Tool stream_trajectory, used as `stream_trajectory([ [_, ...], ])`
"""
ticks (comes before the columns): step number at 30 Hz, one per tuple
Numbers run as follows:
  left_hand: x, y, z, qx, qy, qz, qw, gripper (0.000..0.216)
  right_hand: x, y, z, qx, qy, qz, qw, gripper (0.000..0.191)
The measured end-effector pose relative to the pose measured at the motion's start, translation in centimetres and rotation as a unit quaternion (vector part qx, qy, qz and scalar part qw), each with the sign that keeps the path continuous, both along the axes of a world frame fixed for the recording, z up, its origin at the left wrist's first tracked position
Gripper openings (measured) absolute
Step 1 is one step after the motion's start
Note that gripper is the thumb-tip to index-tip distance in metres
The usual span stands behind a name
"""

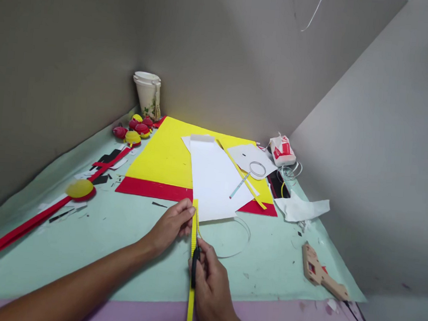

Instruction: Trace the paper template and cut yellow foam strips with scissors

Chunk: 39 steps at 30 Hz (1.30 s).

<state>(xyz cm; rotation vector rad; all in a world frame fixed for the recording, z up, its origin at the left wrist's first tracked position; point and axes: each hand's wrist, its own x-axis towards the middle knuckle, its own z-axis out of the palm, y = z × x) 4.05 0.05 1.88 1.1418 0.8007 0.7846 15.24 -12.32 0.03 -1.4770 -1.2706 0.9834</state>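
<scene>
A long yellow strip [190,311] runs upright through the middle of the view, down past the bottom edge. Near its top end my left hand [173,224] is closed, pinching it between thumb and fingers. Fine cross lines, like small cuts, show along its upper part. Black-handled scissors [194,267] lie along the strip in my right hand [212,285], whose fingers wrap the handles. The blades point away from me at the strip's edge and are mostly hidden. White paper [212,180] lies just beyond both hands.
Yellow [162,156] and red sheets [155,189] lie under the paper, with a pen [238,186] on top. A glue gun [324,275] rests at right. Red strips with a yellow disc [80,189], small red and yellow pieces [132,137] and a paper cup [147,94] stand left.
</scene>
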Motion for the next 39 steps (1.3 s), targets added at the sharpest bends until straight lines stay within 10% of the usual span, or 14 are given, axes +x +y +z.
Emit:
stream_trajectory([
  [39,-0.05,-0.26,0.09,0.007,0.008,-0.015,1.000,0.027,0.09,0.07,0.03,-0.017,0.007,0.002,1.000,0.038],
])
